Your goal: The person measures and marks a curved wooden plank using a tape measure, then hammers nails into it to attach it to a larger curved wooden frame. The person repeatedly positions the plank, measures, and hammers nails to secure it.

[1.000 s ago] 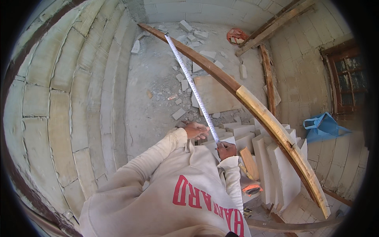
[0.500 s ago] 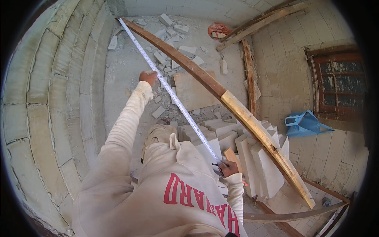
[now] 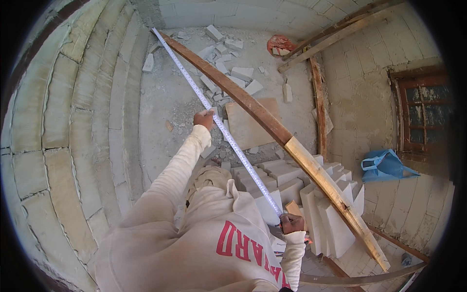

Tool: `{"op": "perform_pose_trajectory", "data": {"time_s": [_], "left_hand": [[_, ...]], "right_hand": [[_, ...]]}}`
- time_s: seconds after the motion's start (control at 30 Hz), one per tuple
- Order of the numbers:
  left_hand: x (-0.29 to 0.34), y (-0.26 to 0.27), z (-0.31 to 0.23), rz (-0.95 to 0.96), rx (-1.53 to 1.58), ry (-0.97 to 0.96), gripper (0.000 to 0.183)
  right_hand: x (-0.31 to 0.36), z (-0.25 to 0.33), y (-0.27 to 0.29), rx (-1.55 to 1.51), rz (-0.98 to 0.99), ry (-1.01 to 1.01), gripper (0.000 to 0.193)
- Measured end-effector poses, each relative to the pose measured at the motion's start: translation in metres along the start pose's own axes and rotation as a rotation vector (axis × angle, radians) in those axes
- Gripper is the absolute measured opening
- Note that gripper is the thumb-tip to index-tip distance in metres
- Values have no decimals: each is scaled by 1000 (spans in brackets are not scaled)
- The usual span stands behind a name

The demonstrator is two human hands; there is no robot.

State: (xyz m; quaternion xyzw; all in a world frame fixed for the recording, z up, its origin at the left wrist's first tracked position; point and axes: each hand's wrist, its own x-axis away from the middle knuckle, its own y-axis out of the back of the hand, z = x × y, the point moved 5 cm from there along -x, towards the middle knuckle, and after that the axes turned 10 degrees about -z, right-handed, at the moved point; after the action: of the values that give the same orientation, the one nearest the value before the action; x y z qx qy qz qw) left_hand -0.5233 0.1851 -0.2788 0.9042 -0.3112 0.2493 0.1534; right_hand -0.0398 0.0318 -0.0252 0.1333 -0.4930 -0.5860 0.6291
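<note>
The measuring tape (image 3: 214, 117) runs taut between your hands beside the long wooden plank (image 3: 272, 124). Your left hand (image 3: 204, 118) is stretched out and pinches the tape midway; your right hand (image 3: 292, 224) is closed on its near end by your sweatshirt. Cut white stone blocks (image 3: 296, 190) stand stacked beneath the plank, rubble (image 3: 228, 73) litters the floor beyond, and a blue bag (image 3: 384, 165) lies by the wall.

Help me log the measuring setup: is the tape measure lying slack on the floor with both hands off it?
No: the tape measure runs taut between the left hand and the right hand, beside the long wooden plank.
</note>
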Motion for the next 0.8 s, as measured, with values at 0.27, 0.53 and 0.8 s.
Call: {"op": "perform_pose_trajectory", "data": {"time_s": [0.27, 0.53, 0.8], "left_hand": [[-56, 4, -25, -176, -27, -96, 25], [-127, 17, -91, -334, 178, 34, 20], [-155, -7, -50, -200, 270, 80, 18]], "right_hand": [[-9, 26, 20, 184, -23, 50, 24], [-28, 84, 18, 222, -32, 66, 26], [-133, 174, -73, 317, -56, 199, 28]]}}
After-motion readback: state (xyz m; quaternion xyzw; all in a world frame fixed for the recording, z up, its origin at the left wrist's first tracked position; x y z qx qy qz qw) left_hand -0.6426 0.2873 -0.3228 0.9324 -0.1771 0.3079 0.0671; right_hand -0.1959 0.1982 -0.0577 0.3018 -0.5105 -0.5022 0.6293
